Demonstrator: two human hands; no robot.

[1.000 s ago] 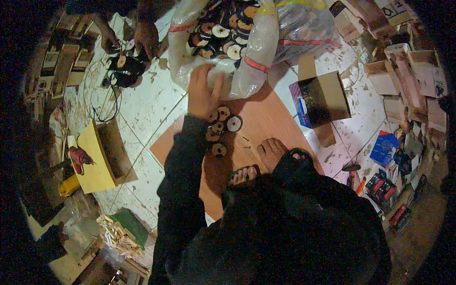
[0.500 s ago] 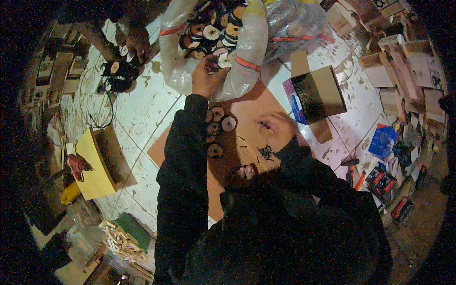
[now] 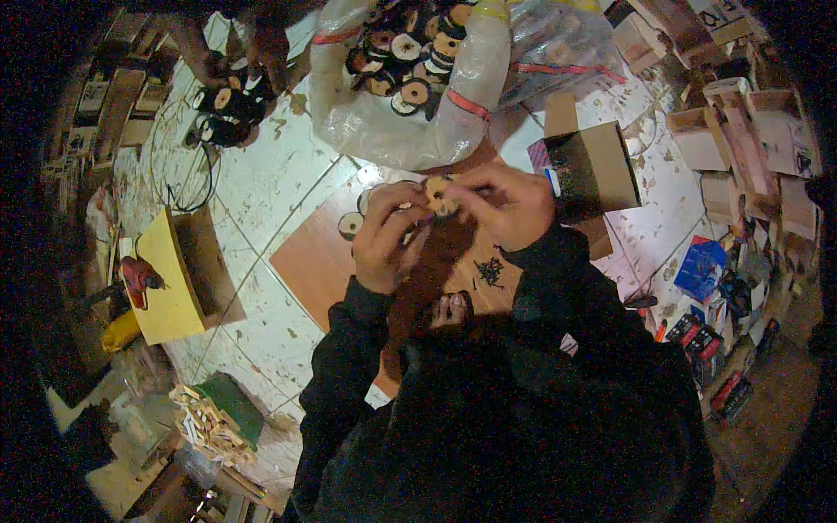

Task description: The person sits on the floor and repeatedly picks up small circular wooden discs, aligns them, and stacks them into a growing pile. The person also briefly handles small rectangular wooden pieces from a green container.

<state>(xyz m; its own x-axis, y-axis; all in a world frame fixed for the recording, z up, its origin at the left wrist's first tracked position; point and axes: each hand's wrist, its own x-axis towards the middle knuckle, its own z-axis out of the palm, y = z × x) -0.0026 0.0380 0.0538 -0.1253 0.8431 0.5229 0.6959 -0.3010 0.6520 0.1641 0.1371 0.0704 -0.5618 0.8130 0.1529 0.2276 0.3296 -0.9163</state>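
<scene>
Over the wooden board (image 3: 307, 253), my two hands meet at a small round wooden disc (image 3: 438, 193) with a hole in its middle. My left hand (image 3: 388, 237) closes its fingers on the disc's left side. From the right, my right hand (image 3: 513, 205) comes in with thumb and forefinger pinched against the disc; whether a small part sits between them is hidden. Several similar discs (image 3: 350, 226) lie on the board, partly covered by my left hand. A pile of dark screws (image 3: 490, 273) rests below my right hand.
An opened clear plastic sack (image 3: 384, 131) full of discs stands ahead. At the upper left, another person's hands (image 3: 261, 65) are by dark wheel-like parts (image 3: 228, 113). An open carton (image 3: 602, 166) is right; a yellow box (image 3: 174, 283) and red power drill (image 3: 137, 281) are left.
My left hand has drawn back from the sack with a disc. My right hand has moved up and left from near the screws to meet it.
</scene>
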